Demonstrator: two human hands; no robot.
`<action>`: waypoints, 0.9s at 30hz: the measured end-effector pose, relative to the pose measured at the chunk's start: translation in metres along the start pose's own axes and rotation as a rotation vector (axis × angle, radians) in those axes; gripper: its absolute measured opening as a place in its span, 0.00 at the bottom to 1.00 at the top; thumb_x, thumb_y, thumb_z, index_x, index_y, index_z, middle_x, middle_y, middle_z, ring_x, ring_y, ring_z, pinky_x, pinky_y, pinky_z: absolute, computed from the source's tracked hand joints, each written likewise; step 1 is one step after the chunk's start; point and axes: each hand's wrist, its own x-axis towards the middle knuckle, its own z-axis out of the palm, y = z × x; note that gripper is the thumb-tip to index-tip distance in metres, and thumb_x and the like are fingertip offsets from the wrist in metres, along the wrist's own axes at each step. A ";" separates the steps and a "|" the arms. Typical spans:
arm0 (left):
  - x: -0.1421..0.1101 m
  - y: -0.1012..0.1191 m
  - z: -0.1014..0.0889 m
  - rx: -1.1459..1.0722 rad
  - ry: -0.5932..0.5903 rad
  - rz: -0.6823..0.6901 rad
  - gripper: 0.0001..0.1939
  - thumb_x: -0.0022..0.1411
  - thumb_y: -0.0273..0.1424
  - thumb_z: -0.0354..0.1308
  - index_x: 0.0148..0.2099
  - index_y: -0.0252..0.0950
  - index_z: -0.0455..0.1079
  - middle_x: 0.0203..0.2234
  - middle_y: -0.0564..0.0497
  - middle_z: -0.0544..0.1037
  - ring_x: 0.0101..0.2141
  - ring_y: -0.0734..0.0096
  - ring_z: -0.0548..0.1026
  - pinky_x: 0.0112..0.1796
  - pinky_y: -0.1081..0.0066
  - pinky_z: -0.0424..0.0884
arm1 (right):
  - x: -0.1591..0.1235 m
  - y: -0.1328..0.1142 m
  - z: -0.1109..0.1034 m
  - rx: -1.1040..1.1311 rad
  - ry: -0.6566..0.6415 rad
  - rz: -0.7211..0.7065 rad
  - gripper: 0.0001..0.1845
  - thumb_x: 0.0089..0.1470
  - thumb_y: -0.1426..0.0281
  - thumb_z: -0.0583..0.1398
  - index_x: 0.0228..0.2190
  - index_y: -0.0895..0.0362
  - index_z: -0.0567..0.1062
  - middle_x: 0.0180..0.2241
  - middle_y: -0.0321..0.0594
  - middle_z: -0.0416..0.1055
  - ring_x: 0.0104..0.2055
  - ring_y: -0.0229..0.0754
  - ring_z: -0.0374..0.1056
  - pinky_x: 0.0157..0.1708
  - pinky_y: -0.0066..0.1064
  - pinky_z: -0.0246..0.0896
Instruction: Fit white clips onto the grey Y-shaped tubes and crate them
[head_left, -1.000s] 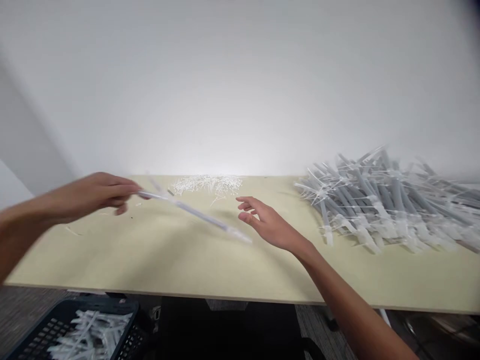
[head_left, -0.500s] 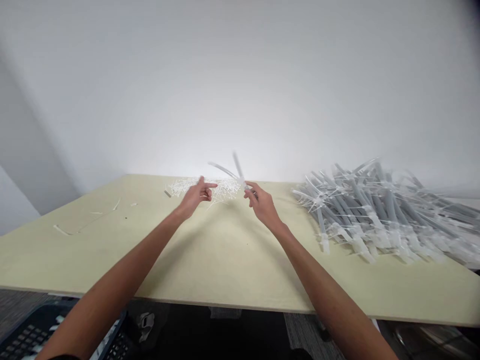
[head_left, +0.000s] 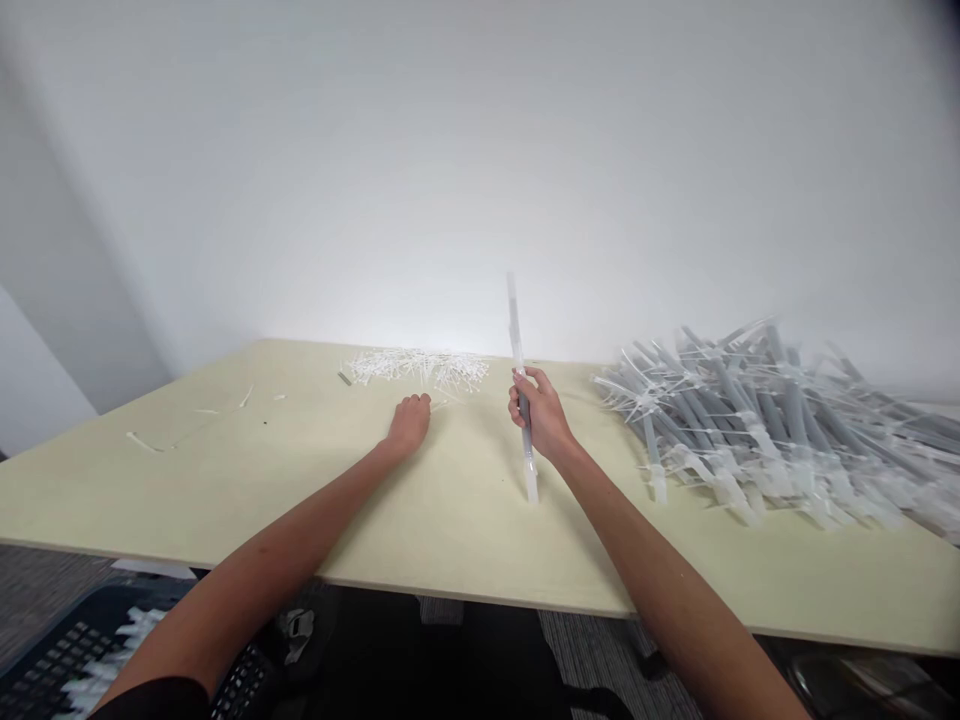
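Grey tube [head_left: 526, 430] with pale, translucent ends, held in the right hand [head_left: 541, 412] over the cream-coloured table [head_left: 465, 540], right of centre. Long axis nearly upright as seen from the head: one end points up and away, against the white wall [head_left: 480, 180], the other down toward the near table edge. Slight lean, upper end a little left of the lower. Upper stretch pale and somewhat blurred; grey shows mainly at and below the grip. Cannot tell whether the lower end touches the tabletop.

Right hand: fingers wrapped around the middle of the tube, thumb along it, closed on it with both ends jutting free.

Left hand [head_left: 409, 422]: back of the hand upward, fingers curled down, at the near side of a heap of thin white strips [head_left: 417, 367]. Fingertips hidden; cannot tell how far they are parted or whether they have hold of a strip. Hands well apart, tube on the right hand's inner side.

Far right: a large, tangled pile of similar tubes [head_left: 757, 430], strips sticking out, many pale ends toward the near edge. Small grey piece [head_left: 344, 378] just left of the heap; a few stray strips [head_left: 142, 443] farther left. Below the table, lower left: dark basket [head_left: 52, 640] holding whitish pieces [head_left: 112, 665], partly behind the left forearm.
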 end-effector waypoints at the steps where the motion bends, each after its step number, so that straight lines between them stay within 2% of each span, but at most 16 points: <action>1: 0.000 -0.001 0.000 -0.012 0.000 -0.010 0.15 0.62 0.23 0.43 0.47 0.30 0.65 0.40 0.39 0.70 0.44 0.59 0.66 0.44 0.64 0.59 | -0.001 0.004 0.000 -0.005 0.004 0.015 0.17 0.47 0.58 0.59 0.37 0.53 0.66 0.23 0.31 0.63 0.18 0.31 0.59 0.14 0.22 0.49; 3: 0.000 -0.005 0.001 -0.018 -0.004 -0.022 0.13 0.61 0.24 0.44 0.45 0.30 0.67 0.39 0.40 0.70 0.43 0.61 0.67 0.43 0.65 0.60 | -0.003 0.011 0.001 -0.003 0.013 0.053 0.14 0.49 0.60 0.57 0.35 0.56 0.68 0.25 0.34 0.64 0.20 0.32 0.61 0.16 0.24 0.53; 6: 0.000 -0.010 -0.001 -0.133 0.036 -0.055 0.12 0.60 0.25 0.45 0.40 0.32 0.68 0.37 0.42 0.71 0.41 0.63 0.68 0.42 0.67 0.61 | -0.006 0.023 0.003 0.020 0.022 0.125 0.13 0.49 0.63 0.54 0.33 0.58 0.70 0.23 0.34 0.62 0.18 0.31 0.58 0.16 0.25 0.51; 10: -0.003 -0.004 -0.010 -0.536 0.137 -0.140 0.08 0.57 0.27 0.48 0.35 0.34 0.68 0.34 0.45 0.73 0.37 0.66 0.69 0.39 0.69 0.62 | -0.013 0.033 0.009 0.024 0.059 0.205 0.14 0.48 0.62 0.55 0.34 0.58 0.69 0.21 0.31 0.58 0.17 0.30 0.54 0.16 0.25 0.48; 11: -0.005 0.001 -0.013 -0.674 0.125 -0.176 0.07 0.57 0.30 0.50 0.35 0.34 0.68 0.33 0.46 0.73 0.36 0.67 0.70 0.37 0.69 0.63 | -0.014 0.035 0.011 0.024 0.070 0.217 0.14 0.48 0.62 0.56 0.35 0.58 0.68 0.21 0.30 0.57 0.17 0.30 0.54 0.16 0.24 0.47; 13: -0.009 0.016 -0.017 -0.978 0.027 -0.219 0.10 0.55 0.35 0.54 0.35 0.34 0.68 0.30 0.48 0.73 0.31 0.70 0.70 0.34 0.70 0.64 | -0.016 0.039 0.015 0.033 0.087 0.227 0.16 0.47 0.60 0.58 0.34 0.57 0.67 0.20 0.28 0.55 0.17 0.29 0.53 0.16 0.24 0.45; 16: -0.016 0.043 -0.022 -1.267 -0.177 -0.130 0.14 0.50 0.39 0.59 0.33 0.32 0.68 0.25 0.51 0.71 0.26 0.75 0.68 0.32 0.71 0.64 | -0.015 0.043 0.015 0.031 0.092 0.209 0.18 0.44 0.56 0.61 0.31 0.56 0.65 0.19 0.27 0.53 0.16 0.28 0.51 0.15 0.23 0.44; 18: -0.021 0.060 -0.025 -1.327 -0.318 -0.042 0.15 0.49 0.39 0.61 0.32 0.31 0.68 0.23 0.52 0.69 0.25 0.76 0.66 0.31 0.71 0.63 | -0.013 0.044 0.013 -0.008 0.109 0.182 0.19 0.42 0.56 0.63 0.29 0.56 0.64 0.20 0.28 0.56 0.17 0.29 0.52 0.15 0.23 0.44; 20: -0.026 0.071 -0.028 -1.351 -0.386 0.018 0.15 0.49 0.40 0.61 0.32 0.31 0.68 0.22 0.53 0.68 0.24 0.77 0.65 0.31 0.71 0.63 | -0.012 0.043 0.010 -0.058 0.120 0.158 0.19 0.41 0.58 0.64 0.28 0.56 0.64 0.20 0.29 0.58 0.17 0.29 0.53 0.15 0.23 0.45; 23: -0.031 0.078 -0.029 -1.360 -0.373 0.048 0.15 0.49 0.40 0.61 0.32 0.31 0.69 0.21 0.54 0.67 0.24 0.78 0.64 0.31 0.71 0.62 | -0.010 0.040 0.005 -0.092 0.103 0.133 0.17 0.40 0.61 0.65 0.28 0.58 0.66 0.21 0.31 0.60 0.18 0.29 0.54 0.15 0.24 0.45; 27: -0.032 0.074 -0.025 -1.337 -0.328 0.060 0.14 0.51 0.39 0.59 0.34 0.32 0.69 0.24 0.52 0.69 0.25 0.77 0.66 0.32 0.70 0.63 | -0.010 0.036 0.001 -0.078 0.039 0.143 0.16 0.39 0.65 0.65 0.29 0.59 0.68 0.25 0.34 0.64 0.19 0.28 0.54 0.15 0.23 0.45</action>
